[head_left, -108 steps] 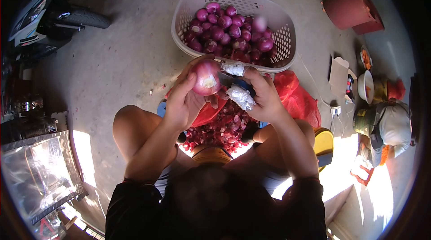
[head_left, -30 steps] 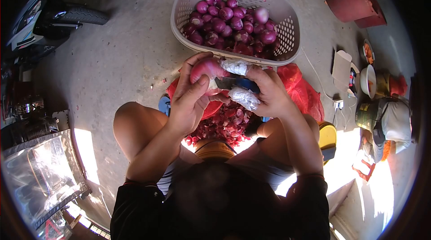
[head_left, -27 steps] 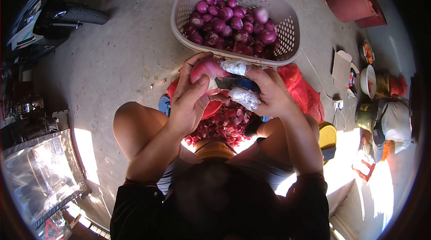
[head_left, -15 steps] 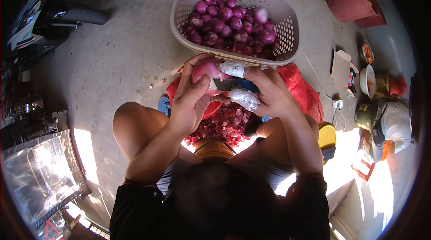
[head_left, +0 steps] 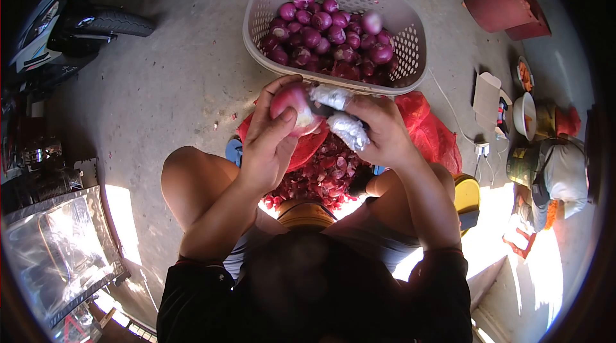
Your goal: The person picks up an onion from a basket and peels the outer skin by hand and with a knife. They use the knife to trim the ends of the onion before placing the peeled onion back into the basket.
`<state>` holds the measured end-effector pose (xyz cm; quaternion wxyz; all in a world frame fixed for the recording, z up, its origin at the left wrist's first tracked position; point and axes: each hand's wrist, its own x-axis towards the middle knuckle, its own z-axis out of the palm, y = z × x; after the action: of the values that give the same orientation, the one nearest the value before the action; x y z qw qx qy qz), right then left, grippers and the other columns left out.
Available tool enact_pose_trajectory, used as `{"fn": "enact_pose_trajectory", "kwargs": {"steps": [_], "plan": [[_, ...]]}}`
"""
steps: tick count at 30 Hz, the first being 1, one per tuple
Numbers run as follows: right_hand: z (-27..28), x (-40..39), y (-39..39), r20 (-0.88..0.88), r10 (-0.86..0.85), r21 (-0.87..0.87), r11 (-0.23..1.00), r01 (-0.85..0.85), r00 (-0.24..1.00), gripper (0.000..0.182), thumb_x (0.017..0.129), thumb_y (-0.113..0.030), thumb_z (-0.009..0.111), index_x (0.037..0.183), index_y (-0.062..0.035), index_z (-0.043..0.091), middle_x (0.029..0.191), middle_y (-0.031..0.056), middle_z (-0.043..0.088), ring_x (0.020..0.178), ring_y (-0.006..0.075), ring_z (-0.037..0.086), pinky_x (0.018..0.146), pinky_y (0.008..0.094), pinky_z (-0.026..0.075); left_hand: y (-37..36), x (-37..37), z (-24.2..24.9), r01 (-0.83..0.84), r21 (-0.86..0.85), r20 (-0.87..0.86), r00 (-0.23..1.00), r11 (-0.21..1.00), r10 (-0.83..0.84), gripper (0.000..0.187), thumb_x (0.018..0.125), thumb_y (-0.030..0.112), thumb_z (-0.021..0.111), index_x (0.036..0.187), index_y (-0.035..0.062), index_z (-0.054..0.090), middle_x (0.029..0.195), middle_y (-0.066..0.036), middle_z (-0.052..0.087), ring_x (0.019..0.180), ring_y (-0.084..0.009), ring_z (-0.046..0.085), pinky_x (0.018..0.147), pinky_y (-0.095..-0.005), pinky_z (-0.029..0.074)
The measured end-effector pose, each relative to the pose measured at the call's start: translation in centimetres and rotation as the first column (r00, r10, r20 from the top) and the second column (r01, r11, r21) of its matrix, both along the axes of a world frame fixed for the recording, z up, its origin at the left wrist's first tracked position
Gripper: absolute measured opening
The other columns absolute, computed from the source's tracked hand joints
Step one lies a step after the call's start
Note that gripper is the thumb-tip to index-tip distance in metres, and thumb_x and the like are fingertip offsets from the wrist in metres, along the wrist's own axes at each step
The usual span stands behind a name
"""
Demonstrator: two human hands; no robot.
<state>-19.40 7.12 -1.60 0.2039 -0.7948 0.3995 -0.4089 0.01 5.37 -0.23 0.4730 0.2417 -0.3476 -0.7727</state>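
My left hand (head_left: 265,144) is closed around a red onion (head_left: 290,100), with the thumb on its near side. Silvery foil-like wrapping covers the thumb and a finger of my right hand (head_left: 380,126). That hand is closed on a small knife, whose dark blade (head_left: 322,111) shows between the wrapped fingers at the onion's right side; most of the knife is hidden. Just beyond my hands stands a plastic basket (head_left: 253,48) holding many purple onions (head_left: 321,20). Below my hands, between my legs, lies a heap of red onion skins (head_left: 327,173).
Red mesh sacking (head_left: 428,134) lies beneath and right of the skins. A motorbike wheel (head_left: 119,21) is at the far left. Rightward are a cable with a socket block (head_left: 482,148), a white bowl (head_left: 525,116) and a red container (head_left: 497,0). Another person (head_left: 559,173) sits at the right edge.
The onion has turned in my left hand, showing a pale patch near the thumb. My right hand has shifted slightly left and rotated, so less of the knife shows.
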Motion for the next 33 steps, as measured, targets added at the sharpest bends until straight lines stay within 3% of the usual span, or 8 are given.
{"fn": "enact_pose_trajectory", "kwargs": {"steps": [3, 5, 8, 11, 12, 17, 23, 33], "plan": [[0.3, -0.2, -0.5, 0.094, -0.045, 0.051, 0.998, 0.04, 0.995, 0.047, 0.078, 0.003, 0.065, 0.121, -0.007, 0.049, 0.11, 0.0179, 0.061, 0.095, 0.0276, 0.063, 0.08, 0.0346, 0.05, -0.1, 0.8, -0.4, 0.055, -0.031, -0.029, 0.998, 0.998, -0.056, 0.053, 0.09, 0.022, 0.051, 0.133, 0.0015, 0.029, 0.124, -0.013, 0.046, 0.116, -0.0223, 0.047, 0.097, -0.0371, 0.039], [0.5, -0.2, -0.8, 0.21, -0.088, 0.076, 0.994, 0.073, 0.974, 0.043, 0.066, -0.003, 0.07, 0.108, -0.0044, 0.059, 0.102, 0.0167, 0.064, 0.086, 0.0337, 0.064, 0.07, 0.0364, 0.052, -0.1, 1.0, -0.4, 0.078, -0.009, -0.107, 0.991, 0.997, -0.078, 0.051, 0.089, 0.014, 0.053, 0.132, 0.0023, 0.03, 0.123, -0.013, 0.046, 0.115, -0.0202, 0.046, 0.099, -0.0347, 0.037], [0.1, -0.9, -0.4, 0.135, -0.037, 0.056, 0.998, 0.03, 0.99, 0.047, 0.064, -0.004, 0.071, 0.109, -0.0056, 0.058, 0.101, 0.0156, 0.064, 0.088, 0.0337, 0.064, 0.073, 0.0378, 0.051, -0.1, 0.7, -0.3, 0.033, -0.006, -0.082, 0.996, 0.999, -0.033, 0.049, 0.09, 0.014, 0.053, 0.132, 0.0021, 0.031, 0.121, -0.012, 0.047, 0.114, -0.0195, 0.047, 0.099, -0.0338, 0.037], [0.7, -1.0, -0.1, -0.012, 0.058, 0.051, 0.997, -0.058, 0.998, 0.051, 0.076, 0.0, 0.068, 0.122, -0.0054, 0.049, 0.109, 0.0162, 0.062, 0.091, 0.0263, 0.064, 0.077, 0.0324, 0.049, -0.2, 0.6, 0.0, -0.006, -0.035, 0.075, 0.997, 0.999, 0.008, 0.051, 0.092, 0.023, 0.05, 0.133, 0.0021, 0.029, 0.121, -0.011, 0.047, 0.112, -0.0196, 0.049, 0.091, -0.0349, 0.044], [1.1, -0.9, -0.1, -0.046, 0.055, 0.139, 0.989, -0.048, 0.997, 0.054, 0.075, -0.001, 0.069, 0.124, -0.0068, 0.048, 0.107, 0.015, 0.063, 0.09, 0.0273, 0.064, 0.078, 0.0337, 0.049, -0.2, 0.7, 0.0, 0.001, -0.049, 0.099, 0.995, 0.999, 0.004, 0.051, 0.092, 0.024, 0.05, 0.133, 0.0031, 0.029, 0.121, -0.01, 0.047, 0.112, -0.0184, 0.049, 0.089, -0.0336, 0.045], [0.9, -0.8, 0.0, -0.057, 0.039, 0.042, 0.998, -0.037, 0.998, 0.052, 0.063, -0.008, 0.072, 0.113, -0.0086, 0.057, 0.102, 0.013, 0.064, 0.091, 0.032, 0.062, 0.079, 0.0383, 0.05, -0.2, 0.9, -0.1, 0.041, -0.118, 0.193, 0.981, 0.992, -0.018, 0.049, 0.094, 0.03, 0.049, 0.133, 0.0072, 0.03, 0.122, -0.007, 0.047, 0.11, -0.0134, 0.048, 0.084, -0.0279, 0.048], [1.9, -0.9, 0.3, -0.163, 0.041, 0.131, 0.991, -0.02, 0.986, 0.053, 0.057, -0.01, 0.072, 0.109, -0.0088, 0.061, 0.1, 0.0127, 0.065, 0.087, 0.0315, 0.063, 0.073, 0.0388, 0.05, 0.1, 0.8, -0.2, 0.027, -0.066, 0.232, 0.973, 0.997, -0.011, 0.043, 0.094, 0.031, 0.05, 0.128, 0.0084, 0.036, 0.121, -0.005, 0.045, 0.109, -0.0138, 0.046, 0.085, -0.0309, 0.049], [2.7, -1.6, 0.2, -0.147, 0.099, 0.187, 0.98, -0.071, 0.984, 0.055, 0.058, -0.007, 0.07, 0.112, -0.0094, 0.061, 0.096, 0.0133, 0.065, 0.082, 0.0317, 0.063, 0.068, 0.0373, 0.051, -0.3, 0.8, -0.9, 0.036, -0.1, 0.242, 0.97, 0.994, -0.011, 0.033, 0.097, 0.023, 0.043, 0.121, 0.002, 0.04, 0.116, -0.009, 0.052, 0.108, -0.0132, 0.047, 0.097, -0.0284, 0.034]]}}
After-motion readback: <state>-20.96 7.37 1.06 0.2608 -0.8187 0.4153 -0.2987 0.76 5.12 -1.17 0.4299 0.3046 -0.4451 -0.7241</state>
